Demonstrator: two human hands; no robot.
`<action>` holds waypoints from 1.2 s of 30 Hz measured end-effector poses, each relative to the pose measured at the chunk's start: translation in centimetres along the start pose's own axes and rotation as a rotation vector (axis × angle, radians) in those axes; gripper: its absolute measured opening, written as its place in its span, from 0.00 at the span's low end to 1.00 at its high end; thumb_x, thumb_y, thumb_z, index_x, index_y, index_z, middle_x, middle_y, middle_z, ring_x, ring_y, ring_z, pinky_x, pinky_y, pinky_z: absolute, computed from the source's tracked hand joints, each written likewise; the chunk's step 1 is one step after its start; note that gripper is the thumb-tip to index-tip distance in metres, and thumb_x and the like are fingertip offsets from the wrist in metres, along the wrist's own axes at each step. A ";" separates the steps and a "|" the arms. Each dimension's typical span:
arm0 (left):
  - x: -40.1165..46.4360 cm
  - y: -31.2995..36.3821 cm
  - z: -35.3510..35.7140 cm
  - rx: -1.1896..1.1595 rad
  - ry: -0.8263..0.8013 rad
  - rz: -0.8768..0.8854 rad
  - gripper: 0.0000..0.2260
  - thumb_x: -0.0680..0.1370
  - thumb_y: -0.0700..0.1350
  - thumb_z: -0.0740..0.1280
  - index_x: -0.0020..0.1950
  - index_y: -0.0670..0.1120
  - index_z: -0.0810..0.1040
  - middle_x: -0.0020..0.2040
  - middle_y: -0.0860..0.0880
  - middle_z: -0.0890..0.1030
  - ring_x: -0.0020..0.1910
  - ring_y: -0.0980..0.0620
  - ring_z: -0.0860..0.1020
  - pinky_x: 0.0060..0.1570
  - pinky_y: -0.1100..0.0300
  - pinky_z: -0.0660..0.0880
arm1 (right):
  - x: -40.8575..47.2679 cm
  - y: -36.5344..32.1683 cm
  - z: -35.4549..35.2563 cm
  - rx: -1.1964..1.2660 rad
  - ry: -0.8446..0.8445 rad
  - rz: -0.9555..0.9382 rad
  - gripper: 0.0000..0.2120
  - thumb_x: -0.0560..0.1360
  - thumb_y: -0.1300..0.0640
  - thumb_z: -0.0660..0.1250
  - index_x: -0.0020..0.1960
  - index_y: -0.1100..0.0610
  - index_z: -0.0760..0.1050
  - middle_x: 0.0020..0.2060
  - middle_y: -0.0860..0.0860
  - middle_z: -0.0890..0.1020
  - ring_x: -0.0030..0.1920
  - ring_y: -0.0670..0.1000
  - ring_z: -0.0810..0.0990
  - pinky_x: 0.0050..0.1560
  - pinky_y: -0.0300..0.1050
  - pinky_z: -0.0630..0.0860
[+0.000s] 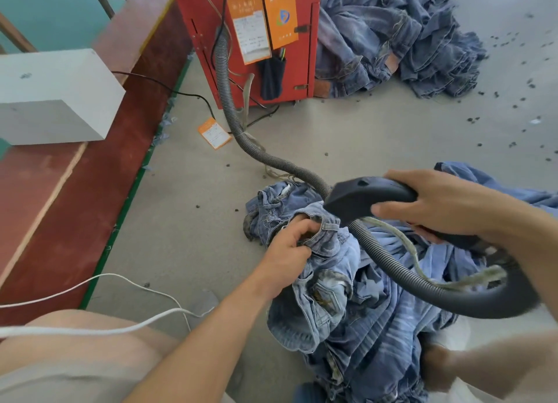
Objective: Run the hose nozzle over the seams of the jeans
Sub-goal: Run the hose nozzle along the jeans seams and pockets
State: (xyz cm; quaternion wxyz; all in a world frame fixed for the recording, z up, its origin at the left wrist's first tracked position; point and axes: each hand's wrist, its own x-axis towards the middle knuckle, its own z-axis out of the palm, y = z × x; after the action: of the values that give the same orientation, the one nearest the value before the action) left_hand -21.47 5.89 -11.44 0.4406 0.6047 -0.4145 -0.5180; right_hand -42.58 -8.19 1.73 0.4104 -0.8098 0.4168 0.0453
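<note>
At the floor's centre, the left hand [291, 245] bunches the jeans [332, 281] by the waistband, fingers curled into the denim, while the right hand [437, 204], at three o'clock of it, grips the dark nozzle [359, 198] just above the fabric (its ribbed hose [238, 124] trails toward the red machine [250, 40] at twelve).

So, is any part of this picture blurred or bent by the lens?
Head view: even, soft light with no glare; the right hand and hose nozzle are slightly motion-blurred, the left hand on the jeans is sharper; the wide lens curves the red cabinet edges.
</note>
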 end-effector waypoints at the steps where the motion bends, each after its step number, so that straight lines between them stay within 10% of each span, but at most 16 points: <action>1: 0.0 0.1 -0.1 0.049 -0.004 0.032 0.23 0.73 0.22 0.58 0.53 0.46 0.80 0.53 0.58 0.77 0.56 0.55 0.78 0.55 0.70 0.72 | -0.4 -0.1 0.0 0.006 -0.059 0.015 0.06 0.77 0.40 0.71 0.47 0.39 0.76 0.25 0.51 0.80 0.23 0.51 0.78 0.26 0.42 0.75; 9: 0.1 -0.5 0.5 0.174 -0.071 0.106 0.26 0.72 0.25 0.58 0.57 0.53 0.78 0.58 0.70 0.75 0.64 0.67 0.73 0.66 0.74 0.65 | 0.8 -0.8 1.3 0.032 0.187 0.042 0.08 0.79 0.42 0.69 0.49 0.45 0.76 0.25 0.50 0.80 0.22 0.50 0.77 0.24 0.43 0.76; 15: 0.0 0.9 0.7 -0.023 -0.077 0.022 0.19 0.72 0.31 0.63 0.56 0.51 0.81 0.56 0.54 0.77 0.52 0.63 0.77 0.52 0.71 0.72 | -0.6 -0.7 0.8 -0.011 -0.043 0.058 0.07 0.76 0.38 0.69 0.47 0.39 0.75 0.28 0.53 0.82 0.25 0.55 0.80 0.26 0.46 0.78; 22: 0.1 1.3 0.4 -0.551 0.004 -0.169 0.21 0.73 0.29 0.59 0.61 0.41 0.81 0.54 0.42 0.82 0.54 0.45 0.80 0.57 0.50 0.76 | 0.3 0.5 1.1 0.066 0.311 0.106 0.09 0.80 0.41 0.68 0.51 0.45 0.75 0.25 0.53 0.81 0.21 0.52 0.78 0.24 0.45 0.75; 29: 0.3 1.0 0.0 -0.856 0.005 -0.230 0.29 0.72 0.24 0.54 0.68 0.40 0.77 0.58 0.39 0.83 0.56 0.43 0.82 0.54 0.51 0.80 | 0.1 -0.6 3.7 -0.046 -0.028 0.014 0.07 0.78 0.40 0.69 0.47 0.41 0.73 0.26 0.41 0.80 0.21 0.43 0.76 0.24 0.34 0.71; 36: 0.5 0.9 0.2 -0.899 0.047 -0.245 0.16 0.77 0.31 0.65 0.63 0.42 0.79 0.58 0.40 0.82 0.50 0.45 0.84 0.54 0.48 0.81 | 1.4 0.3 3.5 0.174 0.414 0.120 0.10 0.80 0.41 0.68 0.50 0.47 0.75 0.25 0.50 0.81 0.22 0.48 0.78 0.26 0.47 0.78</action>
State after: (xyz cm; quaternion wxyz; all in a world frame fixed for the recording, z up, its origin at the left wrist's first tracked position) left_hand -21.64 5.16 -10.73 0.6040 0.4096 -0.0643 -0.6807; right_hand -40.97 -6.76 -1.34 0.3810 -0.7371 0.5419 -0.1336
